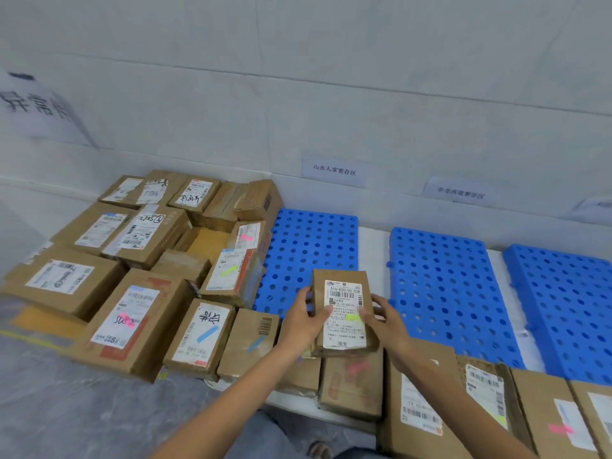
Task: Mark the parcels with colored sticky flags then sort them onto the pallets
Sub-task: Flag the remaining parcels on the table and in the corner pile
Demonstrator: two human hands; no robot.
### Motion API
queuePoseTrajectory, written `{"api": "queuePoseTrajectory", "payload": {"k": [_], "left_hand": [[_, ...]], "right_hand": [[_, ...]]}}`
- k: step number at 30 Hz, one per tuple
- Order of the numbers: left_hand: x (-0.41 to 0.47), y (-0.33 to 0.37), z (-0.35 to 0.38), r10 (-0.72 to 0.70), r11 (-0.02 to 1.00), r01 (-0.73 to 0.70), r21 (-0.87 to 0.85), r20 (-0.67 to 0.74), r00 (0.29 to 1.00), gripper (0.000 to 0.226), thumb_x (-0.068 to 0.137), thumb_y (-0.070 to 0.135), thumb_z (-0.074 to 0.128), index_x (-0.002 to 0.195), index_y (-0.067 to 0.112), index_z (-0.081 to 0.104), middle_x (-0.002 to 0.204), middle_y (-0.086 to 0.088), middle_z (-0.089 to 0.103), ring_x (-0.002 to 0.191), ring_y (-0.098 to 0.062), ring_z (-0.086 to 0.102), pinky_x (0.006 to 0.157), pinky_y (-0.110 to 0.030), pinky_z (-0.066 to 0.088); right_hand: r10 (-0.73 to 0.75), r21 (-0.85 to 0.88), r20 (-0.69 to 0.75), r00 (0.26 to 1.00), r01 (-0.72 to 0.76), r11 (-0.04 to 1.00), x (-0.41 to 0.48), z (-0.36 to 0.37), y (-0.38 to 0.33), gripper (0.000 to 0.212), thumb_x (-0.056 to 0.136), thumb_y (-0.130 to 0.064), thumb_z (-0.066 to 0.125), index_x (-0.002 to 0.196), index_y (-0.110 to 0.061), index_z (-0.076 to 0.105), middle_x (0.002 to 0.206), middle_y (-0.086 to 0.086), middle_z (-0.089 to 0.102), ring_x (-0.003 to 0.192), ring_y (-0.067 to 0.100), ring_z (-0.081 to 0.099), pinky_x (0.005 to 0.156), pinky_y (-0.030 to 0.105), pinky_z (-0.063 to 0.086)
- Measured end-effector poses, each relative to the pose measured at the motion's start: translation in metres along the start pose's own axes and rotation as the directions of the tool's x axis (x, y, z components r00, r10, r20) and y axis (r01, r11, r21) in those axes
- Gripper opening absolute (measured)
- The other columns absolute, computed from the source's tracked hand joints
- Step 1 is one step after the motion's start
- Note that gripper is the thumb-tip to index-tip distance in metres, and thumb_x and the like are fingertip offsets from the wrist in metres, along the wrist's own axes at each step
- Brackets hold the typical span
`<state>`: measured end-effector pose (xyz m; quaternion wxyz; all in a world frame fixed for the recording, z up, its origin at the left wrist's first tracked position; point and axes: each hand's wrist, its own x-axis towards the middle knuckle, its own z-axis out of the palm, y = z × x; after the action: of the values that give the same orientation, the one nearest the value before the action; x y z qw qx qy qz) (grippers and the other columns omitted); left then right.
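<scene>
Cardboard parcel (342,313) label-up, we judge to check its yellow flag (353,317); left grip (306,321), right grip (385,321) clasp its sides.

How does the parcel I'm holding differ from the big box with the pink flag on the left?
The held parcel carries a yellow flag; the big box a pink flag. The held parcel looks smaller than the big box. The left hand and right hand grip the held parcel; the big box lies in the pile. Both are brown cardboard with white labels.
</scene>
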<state>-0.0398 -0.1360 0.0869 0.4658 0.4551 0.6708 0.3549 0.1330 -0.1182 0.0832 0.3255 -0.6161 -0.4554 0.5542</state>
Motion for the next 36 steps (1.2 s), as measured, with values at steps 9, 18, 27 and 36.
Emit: {"api": "queuePoseTrajectory", "payload": {"k": [9,18,27,36], "left_hand": [[0.054,0.034,-0.135,0.013,0.986,-0.057,-0.155,-0.272,0.962,0.032,0.092,0.029,0.058,0.121,0.018,0.053,0.111,0.003,0.057,0.101,-0.015,0.057,0.087,-0.038,0.051],[0.163,0.022,-0.286,-0.231,0.972,0.235,0.029,-0.114,0.966,0.041,0.097,0.024,0.048,0.134,0.008,0.039,0.124,-0.007,0.056,0.099,-0.019,0.055,0.085,-0.031,0.044],[0.264,-0.019,-0.342,-0.288,0.916,0.277,0.29,-0.006,0.958,0.028,0.095,0.014,0.051,0.123,0.013,0.05,0.118,-0.006,0.056,0.106,-0.023,0.052,0.08,-0.028,0.042],[0.29,-0.058,-0.346,-0.145,0.956,0.143,0.256,-0.011,0.989,0.035,0.098,0.019,0.047,0.131,0.011,0.043,0.12,-0.002,0.052,0.101,-0.016,0.051,0.07,-0.019,0.041]], "right_hand": [[-0.064,0.099,0.213,0.975,0.044,0.994,0.043,0.101,-0.105,0.038,0.097,-0.016,0.048,0.134,-0.023,0.043,0.118,0.01,0.06,0.106,0.02,0.06,0.077,0.028,0.053],[0.075,0.007,0.325,0.943,-0.082,0.997,0.113,0.257,-0.182,0.043,0.098,-0.013,0.045,0.139,-0.021,0.035,0.105,-0.001,0.056,0.084,0.01,0.057,0.064,0.019,0.046],[0.195,-0.102,0.215,0.957,-0.176,0.979,0.201,0.363,-0.165,0.037,0.093,-0.005,0.052,0.128,-0.018,0.047,0.112,-0.002,0.06,0.097,0.018,0.059,0.082,0.034,0.054],[0.093,-0.24,0.115,0.989,-0.063,0.969,0.218,0.379,-0.135,0.046,0.088,0.001,0.056,0.129,-0.021,0.05,0.133,0.0,0.052,0.122,0.018,0.049,0.101,0.038,0.045]]}}
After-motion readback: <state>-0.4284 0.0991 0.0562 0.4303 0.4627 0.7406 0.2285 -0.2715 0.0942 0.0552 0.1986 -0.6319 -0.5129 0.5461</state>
